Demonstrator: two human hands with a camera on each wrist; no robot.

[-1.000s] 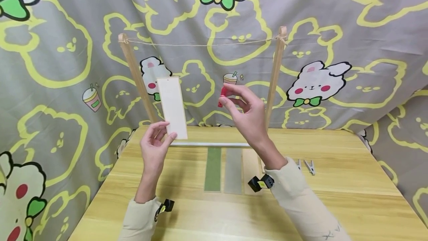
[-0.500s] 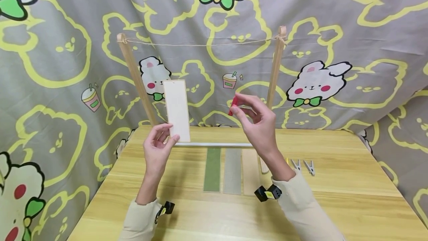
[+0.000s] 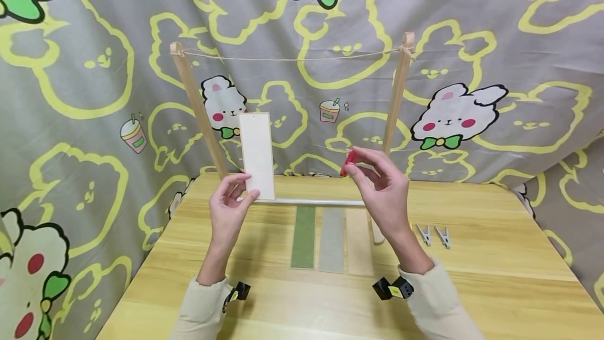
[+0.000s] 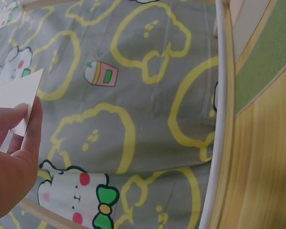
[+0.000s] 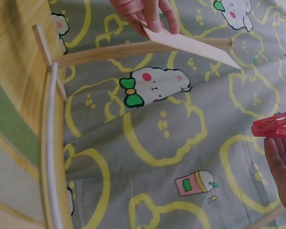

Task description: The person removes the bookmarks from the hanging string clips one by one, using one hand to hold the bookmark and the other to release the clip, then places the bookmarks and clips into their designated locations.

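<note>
In the head view my left hand pinches a white rectangular card near its lower left edge, holding it upright above the table. The left wrist view shows the card between thumb and fingers. My right hand pinches a red clothespin by its handle end, apart from the card. In the right wrist view the red clothespin points toward the card. Behind both hands a string is tied between two wooden posts, above the card's top edge.
Green, grey and beige strips lie side by side on the wooden table. Two grey clothespins lie to the right, with a bit of yellow beside them. A white bar runs between the post bases. Patterned curtain hangs behind.
My right hand has moved right and down with the red clothespin, away from the card. The left hand has shifted slightly right, and the card stands straighter. The head view has shifted a little.
</note>
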